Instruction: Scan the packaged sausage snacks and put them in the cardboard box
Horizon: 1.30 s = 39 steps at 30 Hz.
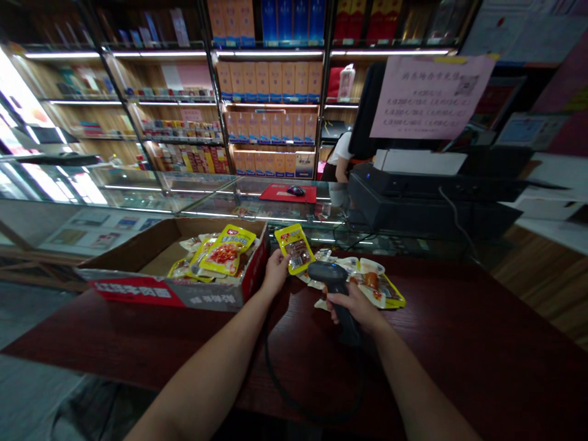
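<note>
Over table, left hand seemingly pinches packet.

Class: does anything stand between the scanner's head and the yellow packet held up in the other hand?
Nothing visible does. The left hand holds the yellow packet just above the scanner gripped by the right hand.

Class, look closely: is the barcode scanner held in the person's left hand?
No. The right hand grips the barcode scanner; the left hand holds a yellow snack packet.

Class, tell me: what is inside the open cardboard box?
The cardboard box holds yellow snack packets, piled at its right end. The bare floor shows at the left; whatever lies beneath the packets is covered.
</note>
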### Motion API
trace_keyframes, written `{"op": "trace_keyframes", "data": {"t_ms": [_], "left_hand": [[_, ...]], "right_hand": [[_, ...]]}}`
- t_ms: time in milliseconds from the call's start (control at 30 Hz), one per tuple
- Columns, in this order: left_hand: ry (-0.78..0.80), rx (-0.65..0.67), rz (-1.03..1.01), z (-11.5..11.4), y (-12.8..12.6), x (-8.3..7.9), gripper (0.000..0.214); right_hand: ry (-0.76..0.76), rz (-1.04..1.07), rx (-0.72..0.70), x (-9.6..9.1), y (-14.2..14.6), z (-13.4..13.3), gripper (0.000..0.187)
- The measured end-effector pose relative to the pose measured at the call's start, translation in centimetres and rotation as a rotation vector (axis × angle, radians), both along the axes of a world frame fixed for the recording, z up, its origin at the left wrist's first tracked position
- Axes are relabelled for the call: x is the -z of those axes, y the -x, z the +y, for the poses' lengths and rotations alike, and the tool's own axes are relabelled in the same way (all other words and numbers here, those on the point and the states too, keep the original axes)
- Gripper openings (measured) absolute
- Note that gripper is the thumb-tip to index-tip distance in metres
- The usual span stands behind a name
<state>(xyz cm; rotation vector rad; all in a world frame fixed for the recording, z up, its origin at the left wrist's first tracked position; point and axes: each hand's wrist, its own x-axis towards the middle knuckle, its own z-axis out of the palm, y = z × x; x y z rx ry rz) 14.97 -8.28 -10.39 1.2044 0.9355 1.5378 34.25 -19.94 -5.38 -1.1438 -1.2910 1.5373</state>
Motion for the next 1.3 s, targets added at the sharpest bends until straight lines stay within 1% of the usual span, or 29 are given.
{"op": "trace_keyframes", "data": {"t_ms": [133,300,367,500,600,733,800,900,967,1033,1100,1167,1233,1300], "left_hand": [[0.019,-0.020,0.029,-0.3,0.0,-0.4,0.021],[0.036,-0.082,0.123,-0.7,-0.2,-1.0,0.012],[0.035,-0.090,0.110,-0.7,-0.3,-0.9,0.013],[0.032,-0.034,0.036,-0.4,-0.2,-0.5,0.021],[0.037,-0.008,0.016,-0.1,-0.1,-0.1,0.026],[0.019,-0.029,0.055,-0.1,0.0,0.1,0.024],[0.002,-0.054,0.106,-0.3,0.0,-0.2,0.021],[-0.031,-0.115,0.223,-1.0,-0.2,-1.7,0.018],[-0.071,-0.198,0.330,-1.7,0.1,-3.5,0.017],[-0.114,-0.289,0.438,-2.3,1.0,-5.7,0.016],[-0.134,-0.368,0.516,-2.7,2.8,-7.9,0.013],[-0.126,-0.461,0.584,-3.1,5.4,-9.9,0.013],[-0.082,-0.595,0.688,-3.5,8.5,-11.4,0.015],[0.005,-0.703,0.833,-3.9,11.5,-12.3,0.017]], "right_hand": [[-0.003,-0.007,0.019,-0.2,0.1,-0.1,0.024],[-0.012,-0.007,0.008,-0.3,0.1,-0.2,0.021],[-0.008,-0.018,0.009,-0.3,0.1,-0.2,0.020],[-0.003,-0.017,0.017,-0.3,0.0,-0.1,0.022],[0.002,-0.006,0.015,-0.3,0.0,-0.1,0.025],[0.001,0.019,-0.002,-0.2,0.1,0.0,0.030],[0.006,0.030,0.013,-0.2,0.2,0.0,0.030],[0.015,0.078,0.055,-0.4,0.6,-0.2,0.028],[0.007,0.122,0.076,-1.0,1.1,-0.3,0.026],[-0.003,0.156,0.086,-1.9,1.6,-0.4,0.027],[-0.005,0.169,0.080,-2.9,2.2,-0.4,0.027],[-0.015,0.168,0.053,-3.8,3.0,-0.3,0.027],[-0.026,0.153,0.022,-4.4,3.8,-0.2,0.027],[-0.038,0.130,0.004,-4.9,4.7,0.0,0.025]]}}
